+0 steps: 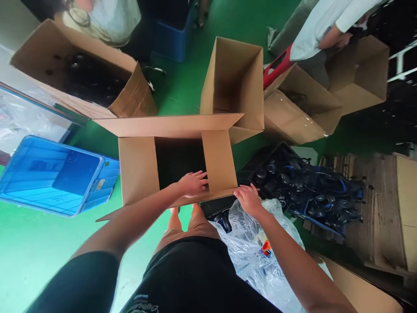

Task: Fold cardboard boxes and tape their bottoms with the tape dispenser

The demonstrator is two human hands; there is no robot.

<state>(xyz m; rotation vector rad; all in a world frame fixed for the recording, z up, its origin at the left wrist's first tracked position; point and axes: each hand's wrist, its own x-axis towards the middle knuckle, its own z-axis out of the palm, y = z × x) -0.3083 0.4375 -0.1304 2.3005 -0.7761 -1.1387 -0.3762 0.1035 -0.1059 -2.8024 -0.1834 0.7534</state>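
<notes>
A cardboard box (pixel 137 169) stands in front of my legs with its flaps folded outward and its opening dark inside. My left hand (pixel 193 184) reaches over the near side, fingers stretched out beside the box's right-hand flap (pixel 220 158); nothing shows in it. At the near right corner, the fingers of my right hand (pixel 249 200) close on the edge of the near flap (pixel 218 194). Below that hand lies crumpled clear plastic wrap (pixel 241 243), with an orange and blue tape roll (pixel 266 248) on it.
A blue plastic crate (pixel 94 191) sits at left. Black headphones (pixel 312 187) fill a container at right, beside stacked flat cardboard (pixel 374 208). Further open cartons (pixel 208 82) stand beyond my box. Two people work at the far side, one by a carton of black items (pixel 91 82).
</notes>
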